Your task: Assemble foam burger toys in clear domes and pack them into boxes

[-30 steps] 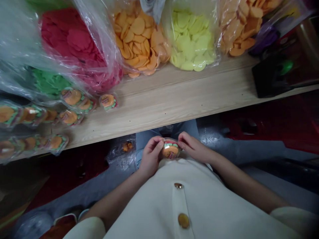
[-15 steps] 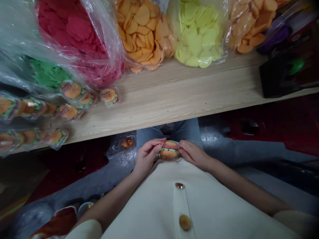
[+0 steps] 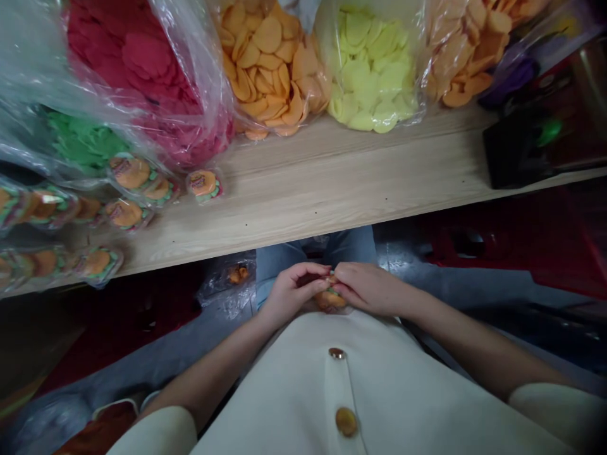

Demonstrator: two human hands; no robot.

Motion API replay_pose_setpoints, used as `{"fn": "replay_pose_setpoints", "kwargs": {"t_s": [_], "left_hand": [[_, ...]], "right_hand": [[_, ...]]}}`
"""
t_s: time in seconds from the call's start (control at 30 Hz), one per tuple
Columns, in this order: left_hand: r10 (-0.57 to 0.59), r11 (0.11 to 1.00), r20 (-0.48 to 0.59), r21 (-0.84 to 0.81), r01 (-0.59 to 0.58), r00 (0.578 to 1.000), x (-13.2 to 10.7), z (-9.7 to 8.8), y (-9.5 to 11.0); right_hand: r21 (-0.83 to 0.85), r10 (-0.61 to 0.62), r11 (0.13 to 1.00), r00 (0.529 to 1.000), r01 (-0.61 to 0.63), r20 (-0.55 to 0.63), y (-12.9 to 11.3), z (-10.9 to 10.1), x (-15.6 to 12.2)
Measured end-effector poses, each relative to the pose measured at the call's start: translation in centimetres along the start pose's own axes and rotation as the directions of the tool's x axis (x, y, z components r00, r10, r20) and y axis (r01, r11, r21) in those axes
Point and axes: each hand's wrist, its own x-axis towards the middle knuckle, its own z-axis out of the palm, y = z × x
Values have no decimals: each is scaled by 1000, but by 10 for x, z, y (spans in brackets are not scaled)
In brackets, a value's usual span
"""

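Step in hand: both hands press a small burger (image 3: pixel 331 299) together in the lap.
Left hand (image 3: pixel 291 292): curled at the burger's 9 o'clock, thumb and fingertips pinched on its edge.
Right hand (image 3: pixel 367 291): curled at its 3 o'clock, fingers closed over its top and side.
Method, as judged: squeeze evenly from both sides, keep the layers square one over the other, and hold low over the lap.
Risk, as judged: one-sided pressure may skew the layers.
Burger, place: just below centre, against the jacket (image 3: pixel 379 392), with the table (image 3: pixel 341 183) edge at its 12 o'clock.
Burger, look: orange bun with a green sliver showing. Fingers hide most of it, and whether it is wrapped cannot be told.
Nearby: wrapped packs (image 3: pixel 203 184) at 10 o'clock, with bags (image 3: pixel 272 63) of coloured discs beyond.
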Motion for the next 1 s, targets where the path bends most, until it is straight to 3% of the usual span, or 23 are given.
{"fn": "replay_pose_setpoints", "kwargs": {"t_s": [0.13,0.33,0.47,0.57,0.67,0.77,0.8,0.83,0.9,1.0], "left_hand": [[80,997,121,-2,-80,989,1,-2,-3],[119,980,121,144,-136,985,-2,7,-6],[-10,994,106,110,-2,994,4,11,-5],[-157,987,173,-14,162,972,23,9,3],[-138,966,213,-187,179,967,39,8,11],[-59,945,128,-313,97,990,39,9,9],[-55,947,83,-312,79,995,36,9,6],[-58,954,43,-292,68,997,32,7,2],[-56,980,26,-189,60,998,25,0,0],[-11,987,138,163,-12,990,18,-14,10]], "right_hand": [[12,-1,1000,1000,1,13,-1,5,-9],[40,30,999,1000,-30,-5,-8,8,-13],[142,73,988,994,-62,-76,1,20,-12],[299,118,953,971,-53,-206,20,26,-10],[464,242,885,885,-33,-399,36,31,-8],[599,418,801,723,-7,-550,41,40,-9],[626,448,780,696,2,-560,41,44,-10],[639,448,769,709,5,-544,40,48,-12],[628,391,778,789,-8,-474,39,51,-14],[555,300,831,862,-26,-409,38,40,-10]]}}
